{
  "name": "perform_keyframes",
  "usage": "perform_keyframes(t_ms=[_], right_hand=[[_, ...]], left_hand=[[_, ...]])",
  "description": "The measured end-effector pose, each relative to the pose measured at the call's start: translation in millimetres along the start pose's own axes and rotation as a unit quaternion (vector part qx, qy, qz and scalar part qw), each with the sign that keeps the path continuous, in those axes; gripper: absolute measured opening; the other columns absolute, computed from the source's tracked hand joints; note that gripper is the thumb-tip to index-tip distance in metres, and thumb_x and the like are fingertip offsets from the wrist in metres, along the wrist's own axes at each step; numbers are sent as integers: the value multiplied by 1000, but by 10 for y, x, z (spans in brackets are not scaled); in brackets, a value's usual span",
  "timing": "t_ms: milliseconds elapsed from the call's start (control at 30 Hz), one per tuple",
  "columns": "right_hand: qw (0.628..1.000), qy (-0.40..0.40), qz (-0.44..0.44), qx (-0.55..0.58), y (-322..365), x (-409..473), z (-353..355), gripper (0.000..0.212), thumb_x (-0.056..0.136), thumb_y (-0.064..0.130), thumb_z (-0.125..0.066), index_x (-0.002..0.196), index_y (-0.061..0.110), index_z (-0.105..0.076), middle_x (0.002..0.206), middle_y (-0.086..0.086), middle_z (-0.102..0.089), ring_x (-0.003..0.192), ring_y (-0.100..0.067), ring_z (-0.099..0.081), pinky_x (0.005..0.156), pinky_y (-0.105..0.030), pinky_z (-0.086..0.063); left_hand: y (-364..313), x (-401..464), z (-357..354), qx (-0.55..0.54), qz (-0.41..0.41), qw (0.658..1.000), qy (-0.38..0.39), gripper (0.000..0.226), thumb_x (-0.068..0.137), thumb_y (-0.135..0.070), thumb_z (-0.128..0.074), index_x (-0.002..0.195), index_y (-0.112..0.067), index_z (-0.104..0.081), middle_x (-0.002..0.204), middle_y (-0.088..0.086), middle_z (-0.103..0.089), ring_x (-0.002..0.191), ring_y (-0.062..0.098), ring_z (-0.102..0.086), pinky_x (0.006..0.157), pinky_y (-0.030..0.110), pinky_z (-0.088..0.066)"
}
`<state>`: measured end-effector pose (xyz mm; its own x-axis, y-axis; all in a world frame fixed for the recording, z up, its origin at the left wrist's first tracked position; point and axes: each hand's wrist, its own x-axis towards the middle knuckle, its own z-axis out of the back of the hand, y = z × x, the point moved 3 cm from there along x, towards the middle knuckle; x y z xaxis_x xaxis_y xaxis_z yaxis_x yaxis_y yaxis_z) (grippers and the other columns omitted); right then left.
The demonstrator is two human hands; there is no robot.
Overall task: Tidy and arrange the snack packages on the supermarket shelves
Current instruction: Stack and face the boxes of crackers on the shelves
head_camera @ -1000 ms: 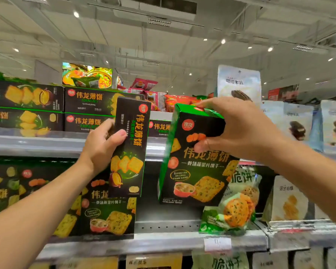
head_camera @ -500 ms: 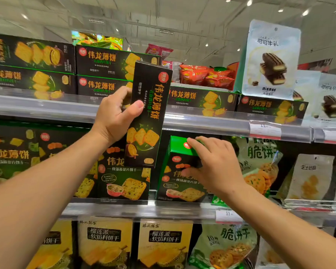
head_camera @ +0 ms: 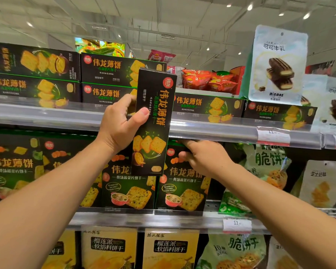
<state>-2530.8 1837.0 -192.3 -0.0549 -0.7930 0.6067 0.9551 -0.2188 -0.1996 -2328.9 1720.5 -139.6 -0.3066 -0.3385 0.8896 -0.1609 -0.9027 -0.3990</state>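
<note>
My left hand point(head_camera: 122, 125) grips a slim black cracker box point(head_camera: 153, 121) upright in front of the upper shelf rail, thumb across its front face. My right hand point(head_camera: 204, 156) holds the top right corner of a larger green-edged cracker box point(head_camera: 180, 189) that stands on the middle shelf point(head_camera: 182, 218), beside a matching box point(head_camera: 130, 191) on its left. Flat black boxes of the same slim kind point(head_camera: 113, 80) lie stacked on the upper shelf point(head_camera: 221, 131).
Green cracker bags point(head_camera: 266, 167) and a pale pouch point(head_camera: 322, 183) stand right of the placed box. White chocolate-biscuit pouches point(head_camera: 277, 65) and red snack bags point(head_camera: 208, 80) sit on top. Yellow durian boxes point(head_camera: 169, 249) fill the lower shelf. Price tags point(head_camera: 237, 224) hang on the rails.
My right hand carried the green-edged box down onto the middle shelf and slid it back beside its match. My left hand kept the slim box raised. The camera tilted down.
</note>
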Motion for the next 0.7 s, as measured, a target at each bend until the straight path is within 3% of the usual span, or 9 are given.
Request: perform_keyframes(t_ms=[67,133,267,367,500,700], right_hand=[[999,19,-12,30,9,68,-44,34,96,50,-45,122,30,-55,68,21,-51,72,-13,-57,50,-20,-28],[999,30,-17,38,36,139,-94,31,96,49,-45,119,31,-55,60,21,-37,61,-4,-46,46,-20,-22],[999,37,-11,23,28,177,-121,36,95,54,-40,117,29,-55,67,16,-43,65,-12,-49,46,-21,-25],[1000,25,1,5,32,135,-111,43,95,56,-38,127,30,-52,63,16,-40,62,-12,-45,47,-23,-29],[1000,16,9,-1,46,111,-100,48,95,56,-36,134,31,-47,69,11,-48,63,-14,-46,48,-24,-31],[999,35,17,3,66,90,-66,47,96,57,-33,130,28,-47,67,12,-48,59,-9,-47,46,-23,-30]], left_hand=[[6,3,0,-5,1,1000,-3,48,78,-61,-42,103,-22,-56,91,-14,-64,86,4,-63,65,23,-48],[11,2,-1,-5,0,1000,-3,51,78,-62,-41,105,-21,-57,92,-14,-65,87,4,-63,65,23,-50],[17,2,-10,0,-3,1000,-5,49,79,-61,-41,105,-22,-56,91,-16,-65,86,2,-63,64,19,-50],[12,1,-14,4,-6,1000,-13,40,80,-60,-41,100,-28,-55,88,-18,-63,82,-3,-62,63,16,-47],[12,-7,-10,6,2,1000,-24,46,80,-58,-43,100,-21,-59,88,-11,-66,82,7,-63,63,31,-51],[-8,-8,-9,11,13,1000,-14,52,80,-59,-43,104,-17,-60,92,-7,-68,86,10,-65,66,36,-54]])
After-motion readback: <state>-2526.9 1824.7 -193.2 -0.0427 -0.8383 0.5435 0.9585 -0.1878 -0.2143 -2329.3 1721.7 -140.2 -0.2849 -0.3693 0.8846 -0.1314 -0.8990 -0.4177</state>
